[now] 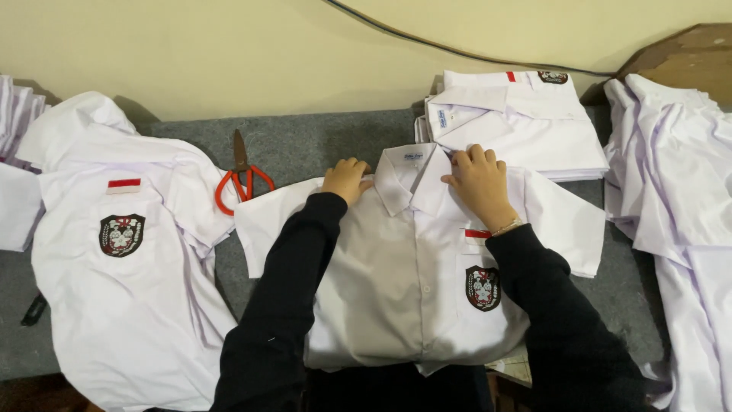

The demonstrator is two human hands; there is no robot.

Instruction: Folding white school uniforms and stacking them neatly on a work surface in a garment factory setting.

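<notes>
My left hand [347,180] and right hand [480,183] press flat, apart, either side of the collar [412,179]; this shirt [404,282] looks light, limp cotton, best gripped at the shoulders.

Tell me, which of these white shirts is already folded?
The folded shirt at the back, behind the right hand. It is a neat rectangle, while the others lie spread out or crumpled.

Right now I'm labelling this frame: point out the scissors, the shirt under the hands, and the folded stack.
scissors [242,183], head view, orange handles.
shirt under the hands [404,275], head view, front placket.
folded stack [526,130], head view, top shirt's front.
</notes>
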